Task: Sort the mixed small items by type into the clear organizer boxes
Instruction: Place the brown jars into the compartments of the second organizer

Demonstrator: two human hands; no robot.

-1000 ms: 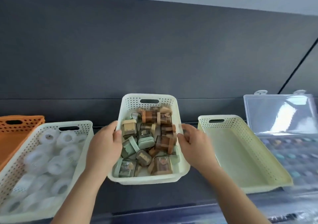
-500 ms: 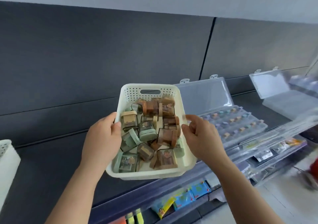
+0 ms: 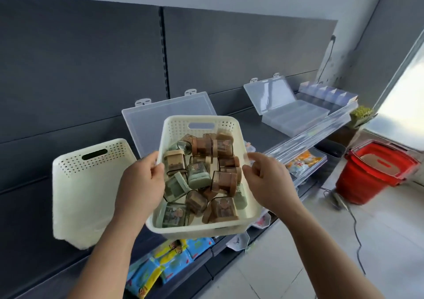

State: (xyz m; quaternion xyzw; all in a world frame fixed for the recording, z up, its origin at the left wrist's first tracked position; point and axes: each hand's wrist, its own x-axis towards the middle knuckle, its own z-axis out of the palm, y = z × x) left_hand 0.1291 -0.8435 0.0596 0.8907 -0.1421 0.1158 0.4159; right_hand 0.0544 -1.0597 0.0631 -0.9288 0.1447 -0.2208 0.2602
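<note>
I hold a cream perforated basket (image 3: 249,203) in the air in front of the shelf. It is full of several small brown, green and tan boxes (image 3: 202,174). My left hand (image 3: 140,184) grips its left rim and my right hand (image 3: 267,180) grips its right rim. Behind the basket a clear organizer box (image 3: 160,117) stands with its lid up; its tray is mostly hidden by the basket. A second clear organizer box (image 3: 296,117) lies open further right on the shelf.
An empty cream basket (image 3: 87,188) sits on the dark shelf at the left. Colourful packets (image 3: 160,266) fill the lower shelf. Red shopping baskets (image 3: 376,170) and a cable (image 3: 354,225) lie on the tiled floor at the right.
I have carried the basket to the right along the shelf. The tape-roll and orange baskets have left the view; the second organizer box and the red baskets have come in.
</note>
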